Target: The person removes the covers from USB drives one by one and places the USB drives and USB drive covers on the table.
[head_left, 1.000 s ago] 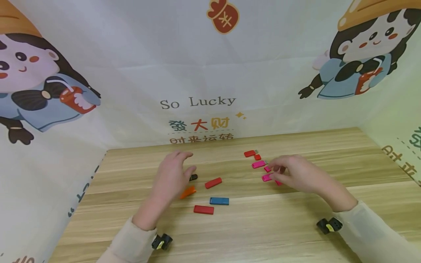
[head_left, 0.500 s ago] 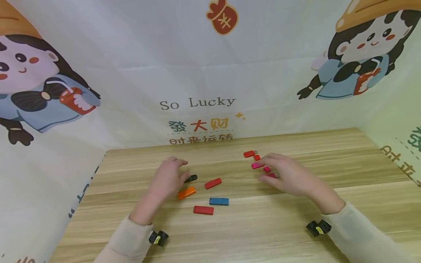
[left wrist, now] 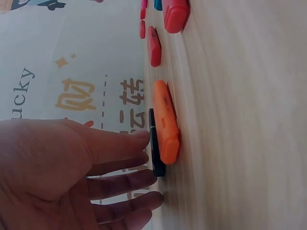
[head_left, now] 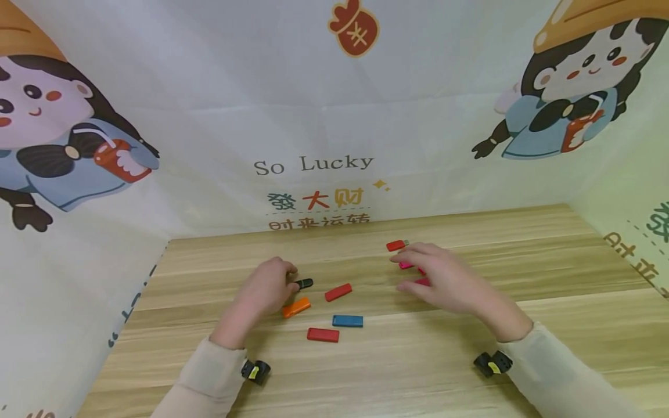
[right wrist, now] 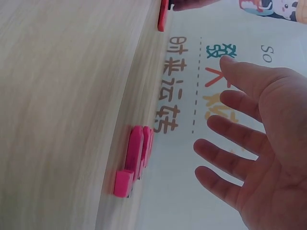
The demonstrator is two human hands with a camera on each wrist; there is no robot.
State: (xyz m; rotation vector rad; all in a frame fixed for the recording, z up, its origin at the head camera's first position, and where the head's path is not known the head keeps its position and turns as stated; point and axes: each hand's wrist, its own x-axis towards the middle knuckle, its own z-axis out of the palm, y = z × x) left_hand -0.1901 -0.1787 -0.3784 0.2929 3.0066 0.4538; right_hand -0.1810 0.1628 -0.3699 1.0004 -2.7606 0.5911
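My left hand (head_left: 258, 290) is low over the left side of the table, at a black USB stick (head_left: 305, 284). In the left wrist view the thumb tip is right at this stick, the other fingers reach toward its near end, and an orange USB stick (left wrist: 166, 124) lies beside it. My right hand (head_left: 444, 278) hovers with spread fingers and holds nothing. It partly hides the pink USB sticks (right wrist: 135, 149) and a small pink cap (right wrist: 123, 184) below it. Beyond that hand a red USB stick (head_left: 395, 245) lies with its metal plug bare.
Between the hands lie a capped red USB stick (head_left: 338, 292), a blue one (head_left: 347, 321) and another red one (head_left: 323, 335). The wooden table (head_left: 397, 377) ends at a printed cloth backdrop (head_left: 219, 145) behind and at both sides.
My right hand has moved left, from the pink sticks to above them, and its fingers have spread. My left hand has lowered onto the black stick.
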